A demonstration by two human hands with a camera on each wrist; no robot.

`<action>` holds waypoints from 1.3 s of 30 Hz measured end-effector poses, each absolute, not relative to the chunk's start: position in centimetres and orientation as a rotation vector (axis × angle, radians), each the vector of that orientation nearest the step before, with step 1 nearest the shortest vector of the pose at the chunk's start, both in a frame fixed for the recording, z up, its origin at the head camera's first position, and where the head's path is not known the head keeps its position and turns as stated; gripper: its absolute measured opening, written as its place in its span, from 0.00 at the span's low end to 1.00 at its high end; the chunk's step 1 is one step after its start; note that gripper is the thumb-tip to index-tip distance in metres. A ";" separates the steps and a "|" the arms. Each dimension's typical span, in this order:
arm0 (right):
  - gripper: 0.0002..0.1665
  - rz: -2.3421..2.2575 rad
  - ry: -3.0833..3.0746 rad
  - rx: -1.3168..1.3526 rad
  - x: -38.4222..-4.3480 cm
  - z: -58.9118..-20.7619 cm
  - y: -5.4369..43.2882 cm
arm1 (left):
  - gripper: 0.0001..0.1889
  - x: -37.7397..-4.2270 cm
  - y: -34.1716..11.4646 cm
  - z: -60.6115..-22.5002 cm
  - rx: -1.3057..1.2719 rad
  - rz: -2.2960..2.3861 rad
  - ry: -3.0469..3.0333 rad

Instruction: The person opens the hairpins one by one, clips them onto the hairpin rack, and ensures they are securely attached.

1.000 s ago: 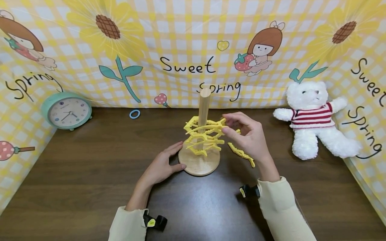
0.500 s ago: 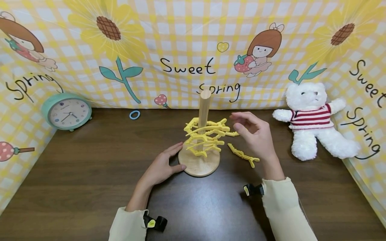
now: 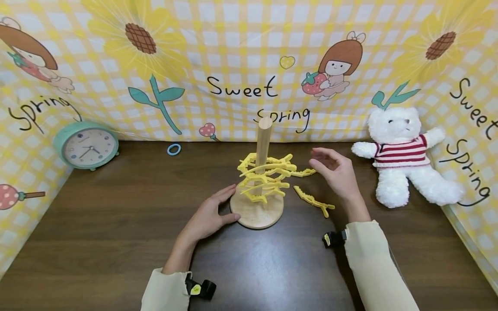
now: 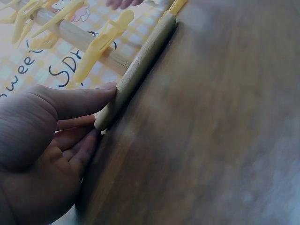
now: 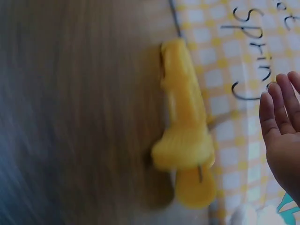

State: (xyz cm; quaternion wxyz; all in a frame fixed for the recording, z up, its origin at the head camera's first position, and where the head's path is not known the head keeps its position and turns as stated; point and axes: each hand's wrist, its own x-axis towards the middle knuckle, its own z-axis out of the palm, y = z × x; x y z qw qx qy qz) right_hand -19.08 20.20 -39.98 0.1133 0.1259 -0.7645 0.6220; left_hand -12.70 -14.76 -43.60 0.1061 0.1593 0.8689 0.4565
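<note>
A wooden stand with a round base and an upright post carries several yellow clips around its post. My left hand grips the left side of the base; in the left wrist view its thumb lies on the upper face and the fingers are at the edge. To the right of the post, my right hand is raised with nothing in its fingers. Close to its fingertips lies a loose yellow clip. Another clip lies on the table nearer the front; a large blurred clip fills the right wrist view's middle.
A white teddy bear in a striped shirt sits at the back right. At the back left stands a green alarm clock, with a small blue ring to its right. Patterned cloth walls the dark wooden table.
My right hand has let go of a yellow clip at the post and drawn back to the right. The left hand stays at the base.
</note>
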 end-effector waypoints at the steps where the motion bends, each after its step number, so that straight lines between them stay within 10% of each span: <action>1: 0.22 1.810 -2.262 0.363 -19.3 -40.2 20.5 | 0.40 -12.7 -14.7 -43.6 0.471 1.344 2.558; 19: 0.40 1.790 -2.713 0.000 -20.6 -41.5 23.6 | 0.40 -12.7 -14.7 -43.5 0.488 1.344 2.558; 39: 0.25 1.512 -2.841 -0.033 -21.4 -42.0 23.9 | 0.40 -12.7 -14.7 -43.6 0.483 1.349 2.562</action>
